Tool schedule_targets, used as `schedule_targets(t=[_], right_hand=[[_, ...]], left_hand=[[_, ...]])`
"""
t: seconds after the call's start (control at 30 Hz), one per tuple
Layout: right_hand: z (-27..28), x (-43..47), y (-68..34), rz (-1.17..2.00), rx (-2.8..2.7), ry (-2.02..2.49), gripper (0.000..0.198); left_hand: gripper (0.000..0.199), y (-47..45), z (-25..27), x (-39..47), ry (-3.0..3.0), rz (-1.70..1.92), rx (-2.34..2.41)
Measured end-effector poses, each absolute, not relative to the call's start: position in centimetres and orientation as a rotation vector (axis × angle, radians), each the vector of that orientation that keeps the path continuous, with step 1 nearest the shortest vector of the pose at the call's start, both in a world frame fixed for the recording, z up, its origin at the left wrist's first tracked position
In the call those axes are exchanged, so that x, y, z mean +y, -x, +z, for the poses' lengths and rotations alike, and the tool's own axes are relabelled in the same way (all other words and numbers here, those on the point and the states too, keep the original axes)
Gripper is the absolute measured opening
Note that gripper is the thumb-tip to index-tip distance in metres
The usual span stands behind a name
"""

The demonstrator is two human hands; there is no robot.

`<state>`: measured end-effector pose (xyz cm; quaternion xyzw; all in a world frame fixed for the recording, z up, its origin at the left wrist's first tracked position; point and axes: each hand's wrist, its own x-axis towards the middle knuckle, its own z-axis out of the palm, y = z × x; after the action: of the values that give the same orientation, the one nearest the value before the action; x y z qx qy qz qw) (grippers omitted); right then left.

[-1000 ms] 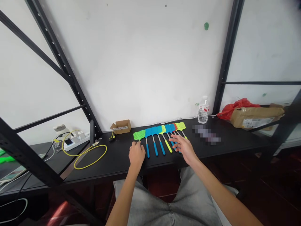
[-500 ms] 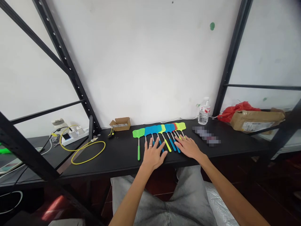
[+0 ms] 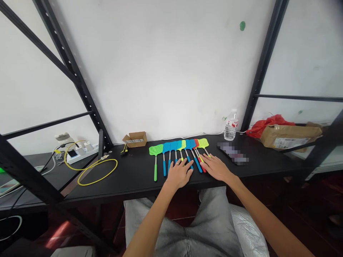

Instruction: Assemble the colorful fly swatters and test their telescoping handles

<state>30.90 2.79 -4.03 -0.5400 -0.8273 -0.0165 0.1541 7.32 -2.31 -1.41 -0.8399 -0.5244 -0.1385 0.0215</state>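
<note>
Several fly swatters lie in an overlapping row on the black tabletop, heads toward the wall and handles toward me. The green fly swatter (image 3: 155,166) is at the left end. Blue fly swatters (image 3: 164,167) come after it, then a yellow one (image 3: 181,146) and more blue. A red fly swatter (image 3: 196,143) and a yellow-green fly swatter (image 3: 203,143) are at the right. My left hand (image 3: 179,175) is open, palm down, fingers spread over the middle handles and hiding parts of them. My right hand (image 3: 216,168) is open too, its fingers lying over the rightmost handles.
A small open cardboard box (image 3: 135,139) and a yellow-black cutter (image 3: 124,150) sit behind left. The yellow cable (image 3: 98,164) loops near a white power strip (image 3: 83,152). At right are a water bottle (image 3: 230,125), a blurred-out item (image 3: 232,153) and a larger cardboard box (image 3: 291,135).
My left hand has slid slightly right over the handles, so the blue handles beside the green one now show. A red handle shows by my right hand, which stays at the right end.
</note>
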Motion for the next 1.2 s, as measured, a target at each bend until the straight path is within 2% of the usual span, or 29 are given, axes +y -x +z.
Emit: schedule_targets(t=[0.17, 0.47, 0.77, 1.2], right_hand=[[-3.9, 2.8, -30.1, -0.015, -2.350, 1.579, 0.074], [-4.9, 3.9, -31.1, -0.069, -2.300, 1.505, 0.057], [-4.5, 2.9, -30.4, -0.129, -2.293, 1.554, 0.059], [-3.4, 1.7, -29.3, -0.122, -2.328, 1.581, 0.060]], left_hand=[[0.051, -6.4, -1.6, -2.5, 2.555, -0.438, -1.653], [0.054, -8.0, -1.1, -1.7, 2.597, -0.400, -1.620], [0.052, -9.0, -1.5, -1.7, 2.595, -0.413, -1.619], [0.070, -10.4, -1.7, -2.0, 2.499, -0.447, -1.784]])
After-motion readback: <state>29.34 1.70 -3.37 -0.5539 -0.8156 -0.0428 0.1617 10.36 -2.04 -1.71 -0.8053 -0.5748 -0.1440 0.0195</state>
